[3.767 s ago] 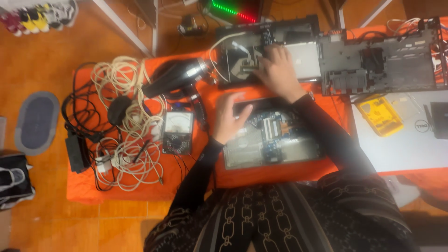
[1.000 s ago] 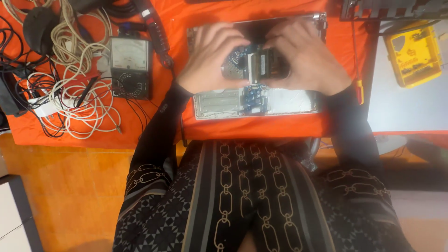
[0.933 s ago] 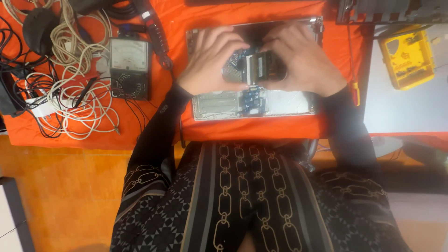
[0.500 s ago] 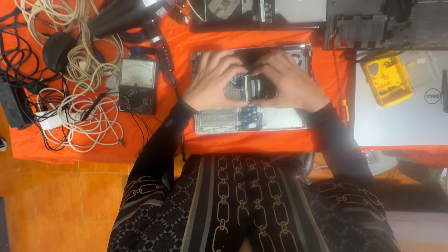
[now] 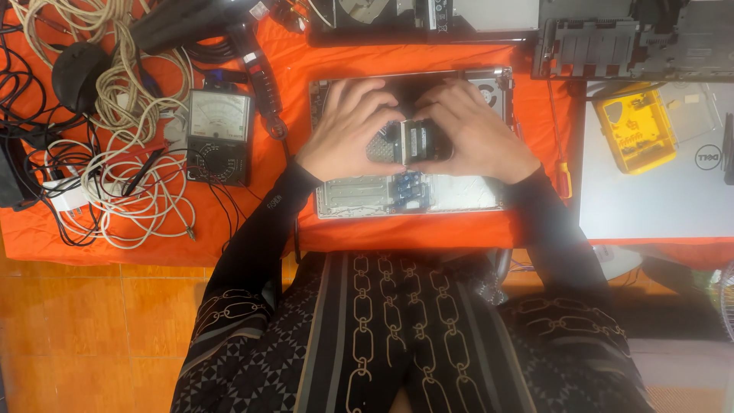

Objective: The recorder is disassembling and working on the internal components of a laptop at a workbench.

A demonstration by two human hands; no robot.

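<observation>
Orange cloth (image 5: 428, 229) is covering the table, where a person in a dark chain-patterned shirt is working over an opened laptop base (image 5: 409, 195) lying flat at the middle. Half a second ago the view was sitting a little wider; now it is showing the same posture closer in, the hands not having shifted off the chassis, which suggests the fitting of the part is still under way rather than finished.

A closed silver laptop (image 5: 657, 191) is lying to the person's right, with a yellow bit case (image 5: 634, 130) resting on its lid. Stripped laptop shells (image 5: 619, 38) are lining the far edge. To the left, a tangle of pale cables (image 5: 130, 176) is spreading beside an analogue multimeter (image 5: 219, 136), with a black heat gun (image 5: 191, 23) above it and a red-handled screwdriver (image 5: 564, 180) lying just beside the base on the right.

The left hand (image 5: 348, 130) is curling its fingers narrowly against the near edge of a small dark rectangular component (image 5: 419, 141), and the right hand (image 5: 474, 138) is closing on its other side, so both are pinching it between them. The component is sitting over the middle of the base, just above a blue circuit board (image 5: 409, 187). Whether it is already seated cannot be told, as the fingers are hiding its edges.
</observation>
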